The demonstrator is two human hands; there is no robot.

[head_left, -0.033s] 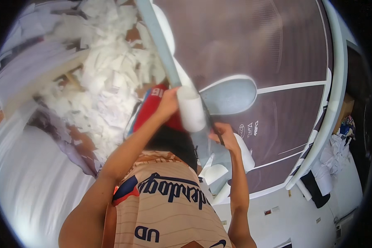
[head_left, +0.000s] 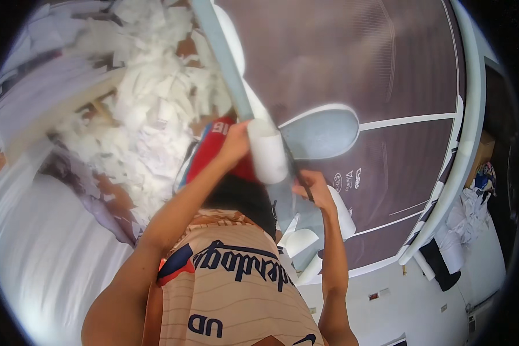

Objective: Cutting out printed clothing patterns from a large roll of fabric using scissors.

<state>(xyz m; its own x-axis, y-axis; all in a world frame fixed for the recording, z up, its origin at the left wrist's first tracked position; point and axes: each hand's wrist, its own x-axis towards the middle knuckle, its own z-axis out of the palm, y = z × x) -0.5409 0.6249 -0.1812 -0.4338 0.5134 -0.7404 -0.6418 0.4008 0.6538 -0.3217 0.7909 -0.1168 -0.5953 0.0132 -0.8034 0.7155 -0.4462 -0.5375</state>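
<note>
My left hand (head_left: 236, 143) is closed on the edge of a white curled strip (head_left: 267, 157), which bends over at the table's near side. To its right, my right hand (head_left: 316, 187) is wrapped round a long dark scissors-like tool (head_left: 297, 170), pointing away from me along the strip; its blades are blurred. Beneath and beyond lies a dark brown printed sheet (head_left: 328, 63) with white borders. A teardrop-shaped opening (head_left: 323, 132) in it shows the grey-blue surface below. Beside my right hand, another white edge (head_left: 341, 213) of the sheet curls up.
A large heap of white scraps (head_left: 150, 115) fills the floor at the left, past the grey table edge (head_left: 228, 69). White cut pieces (head_left: 299, 241) lie near my waist. Along the right runs a pale rounded rim (head_left: 473, 115), with crumpled white material (head_left: 467, 213) beyond it.
</note>
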